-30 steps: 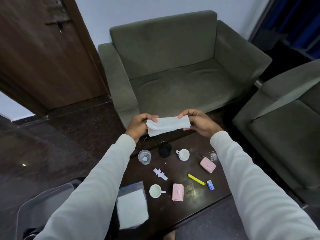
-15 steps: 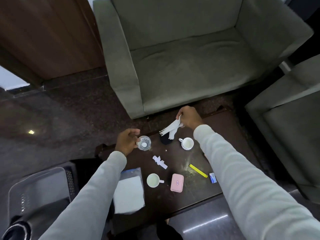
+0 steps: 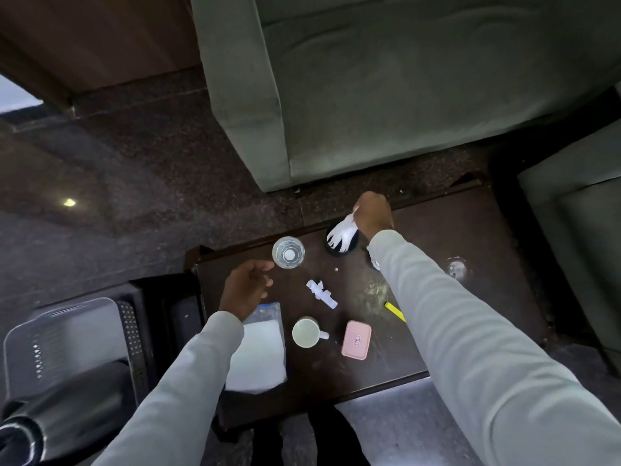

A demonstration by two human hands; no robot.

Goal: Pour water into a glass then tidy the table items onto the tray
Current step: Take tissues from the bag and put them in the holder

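Observation:
A clear glass (image 3: 288, 252) with water stands near the far left edge of the dark wooden table (image 3: 470, 237). My left hand (image 3: 247, 287) hovers just in front of it with fingers loosely curled, holding nothing. My right hand (image 3: 373, 215) pinches a folded white tissue (image 3: 342, 235) and holds it down into a black cup (image 3: 341, 245) at the table's far edge. A white cup (image 3: 306, 332), a pink case (image 3: 357, 339), a crumpled paper scrap (image 3: 321, 293) and a yellow strip (image 3: 394, 310) lie on the table.
A plastic pouch of white tissues (image 3: 260, 351) lies at the table's near left. A grey tray (image 3: 67, 338) sits on the floor to the left. A green sofa (image 3: 386, 89) stands beyond the table and another seat (image 3: 578, 223) to the right.
My right hand has lowered the tissue into the black cup. My left hand has drawn back from the glass toward me. The view has tipped further down.

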